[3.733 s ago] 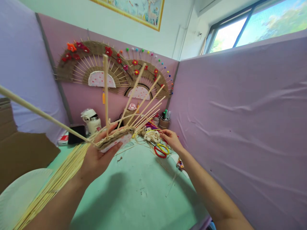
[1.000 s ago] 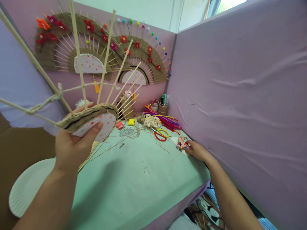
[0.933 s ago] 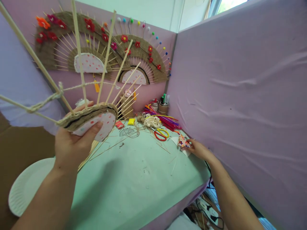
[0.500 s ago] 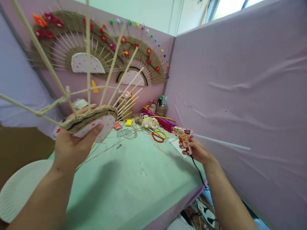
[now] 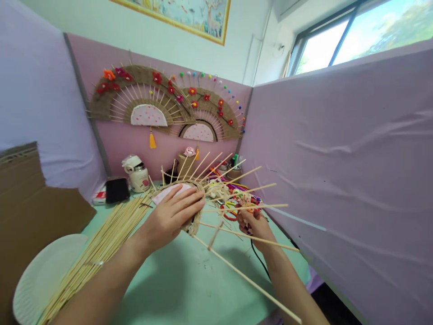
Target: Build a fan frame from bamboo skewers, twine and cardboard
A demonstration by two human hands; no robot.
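Note:
My left hand [image 5: 171,217] grips a half-made fan [image 5: 193,224]: a pink dotted half paper plate rimmed with jute twine, with thin wooden sticks [image 5: 244,174] spreading to the right. Its fingers lie across the top of the plate, and the fan hangs tilted just above the green table [image 5: 189,284]. Behind the sticks, my right hand [image 5: 253,224] is closed on a flower-patterned glue gun [image 5: 242,198]. The gun's black cord [image 5: 259,258] trails off over the table edge. The gun's tip is close to the fan's rim.
A long bundle of bamboo sticks [image 5: 101,243] lies at the left beside a white paper plate [image 5: 37,275] and cardboard [image 5: 30,212]. Two finished fans [image 5: 145,97] hang on the back wall above a cup [image 5: 137,172], a black box [image 5: 116,189] and craft clutter. A purple partition [image 5: 338,158] closes the right side.
My left hand has lowered and turned the fan, so its sticks now point right instead of up. My right hand took the glue gun off the table's right edge and brought it to the fan.

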